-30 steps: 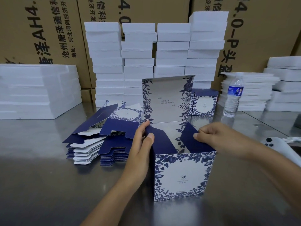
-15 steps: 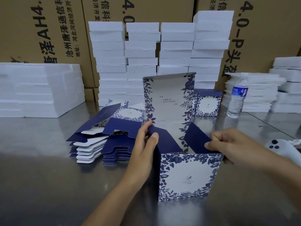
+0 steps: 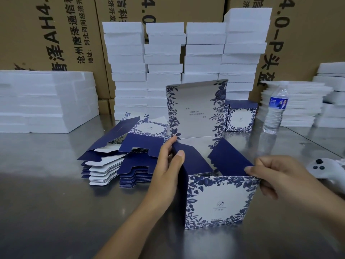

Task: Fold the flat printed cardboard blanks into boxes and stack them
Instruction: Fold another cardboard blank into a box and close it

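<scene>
the far wall of the box [image 3: 216, 200] is hidden behind its own raised lid [image 3: 196, 109], and the inside is mostly covered by two dark blue flaps. both forearms are cut off by the bottom of the view. a white controller [image 3: 321, 169] at the right side of the table [image 3: 46, 202] is partly hidden behind the right hand [image 3: 280, 174] and cut by the frame. the small print on the lid and under the logo on the front is too fine to read.

the box stands upright on the near part of the surface, a little right of the middle. the left hand [image 3: 166, 165] grips the left flap [image 3: 192, 157], with the thumb on top of it and the fingers round its far edge. the right hand pinches the near corner of the right flap [image 3: 229, 161] between the thumb and bent fingers. both flaps lean inward and are not yet flat.

just beside the left hand lies a pile of flat blanks [image 3: 119, 161]. behind the lid, to the right, stands one finished box [image 3: 240, 116], and further right a water bottle [image 3: 276, 111] with a blue label. along the back edge rise stacks of white foam blocks [image 3: 164, 68]. there are more foam slabs [image 3: 43, 101] toward the back left corner and thin foam sheets [image 3: 298, 105] at the right. brown cartons [image 3: 56, 34] make a wall behind everything. on them i can read "ah4" and "4.0-p" among chinese characters.
</scene>
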Available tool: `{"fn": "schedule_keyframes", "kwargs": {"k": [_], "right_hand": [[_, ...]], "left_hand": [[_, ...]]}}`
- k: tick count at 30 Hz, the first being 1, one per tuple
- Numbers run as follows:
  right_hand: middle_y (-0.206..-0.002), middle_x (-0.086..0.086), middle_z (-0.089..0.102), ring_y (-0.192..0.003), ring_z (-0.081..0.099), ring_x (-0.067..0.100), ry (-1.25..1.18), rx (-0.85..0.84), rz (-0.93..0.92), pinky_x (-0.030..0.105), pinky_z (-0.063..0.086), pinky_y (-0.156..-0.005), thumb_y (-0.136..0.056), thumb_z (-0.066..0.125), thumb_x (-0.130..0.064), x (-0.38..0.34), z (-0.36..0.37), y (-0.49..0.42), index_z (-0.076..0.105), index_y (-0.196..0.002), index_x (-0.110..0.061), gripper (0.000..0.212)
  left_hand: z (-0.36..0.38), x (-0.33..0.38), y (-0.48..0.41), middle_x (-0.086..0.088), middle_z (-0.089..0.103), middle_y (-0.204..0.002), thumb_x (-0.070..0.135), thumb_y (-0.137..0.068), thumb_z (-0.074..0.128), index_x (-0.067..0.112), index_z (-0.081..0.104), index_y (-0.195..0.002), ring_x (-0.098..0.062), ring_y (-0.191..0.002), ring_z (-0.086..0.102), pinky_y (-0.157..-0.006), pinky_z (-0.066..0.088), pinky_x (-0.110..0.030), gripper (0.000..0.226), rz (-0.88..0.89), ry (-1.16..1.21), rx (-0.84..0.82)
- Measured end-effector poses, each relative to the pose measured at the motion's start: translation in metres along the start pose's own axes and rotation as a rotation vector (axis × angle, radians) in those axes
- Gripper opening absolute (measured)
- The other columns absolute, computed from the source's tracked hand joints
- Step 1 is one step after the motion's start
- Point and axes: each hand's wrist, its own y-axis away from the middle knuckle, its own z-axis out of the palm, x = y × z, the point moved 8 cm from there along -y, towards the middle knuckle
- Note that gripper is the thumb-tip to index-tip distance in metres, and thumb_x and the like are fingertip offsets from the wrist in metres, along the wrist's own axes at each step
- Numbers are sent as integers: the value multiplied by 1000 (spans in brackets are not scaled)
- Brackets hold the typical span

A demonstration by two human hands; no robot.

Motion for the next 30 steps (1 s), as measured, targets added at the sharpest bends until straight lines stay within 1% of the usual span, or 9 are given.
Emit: {"fn": "schedule_keyframes", "kwargs": {"k": [5, 10, 13, 15, 17, 20, 24, 26, 30], "right_hand": [[-35, 2, 39, -34, 36, 12, -23, -2, 21, 17, 30, -41, -85, 61, -19, -1, 2, -1, 40, -41, -18, 48], [-49, -6, 49, -49, 47, 10, -300, 225, 49, 14, 38, -45, -85, 57, -45, -7, -15, -27, 55, -67, -18, 33], [-98, -4, 67, -87, 61, 12, -559, 195, 132, 25, 47, -66, -96, 45, -38, -1, -1, -55, 65, -101, -25, 25], [-119, -3, 63, -102, 60, 9, -682, 55, 125, 26, 47, -82, -100, 35, -39, -3, 18, -65, 65, -105, -26, 33], [-115, -2, 68, -102, 61, 9, -690, -49, 129, 26, 46, -88, -101, 28, -41, -4, 30, -67, 69, -99, -22, 45], [-91, 2, 74, -73, 68, 9, -628, -67, 189, 18, 53, -60, -99, 36, -42, -1, 32, -69, 71, -83, -10, 50], [-61, -5, 69, -49, 61, 1, -419, 25, 142, 9, 45, -46, -89, 61, -21, -1, 17, -71, 66, -76, -8, 20], [-62, -2, 69, -52, 63, 6, -370, -30, 204, 17, 52, -52, -83, 68, -12, 0, 18, -72, 67, -86, -10, 4], [-89, 5, 74, -92, 67, 22, -176, -112, 283, 41, 51, -93, -83, 68, -12, -8, 20, -75, 73, -91, -14, 9]], "left_hand": [[0, 4, 1, 27, 41, -121, 39, -93, 48, 63, 32, -122, 5, -118, 40, -88, 29, -18, 42, 15, 46, 5], [0, 5, 1, 33, 40, -120, 37, -94, 46, 65, 33, -127, 8, -118, 37, -97, 25, -26, 44, 7, 31, -25], [-2, 4, 2, 25, 50, -121, 30, -96, 45, 58, 47, -115, 8, -115, 48, -106, 32, -33, 33, -1, 49, -10], [-3, 2, 1, 12, 58, -120, 24, -98, 44, 46, 52, -113, -11, -114, 58, -104, 41, -41, 28, -15, 90, -6], [-4, 3, -1, 16, 63, -111, 21, -99, 42, 41, 53, -110, -15, -106, 64, -94, 51, -38, 25, -4, 111, -11], [-1, 8, -2, 29, 65, -94, 27, -97, 45, 44, 54, -105, -4, -94, 66, -77, 55, -22, 21, 35, 74, -45], [1, 3, 2, 24, 63, -108, 49, -92, 39, 50, 55, -108, -12, -110, 61, -97, 48, -41, 23, 47, -36, -64], [1, 5, 5, 25, 61, -113, 62, -89, 27, 54, 53, -111, -8, -113, 58, -102, 44, -44, 35, 75, -136, -72], [-6, 16, 1, 20, 66, -107, 73, -85, 23, 44, 62, -105, 0, -106, 60, -97, 45, -32, 53, 124, -186, -28]]}}
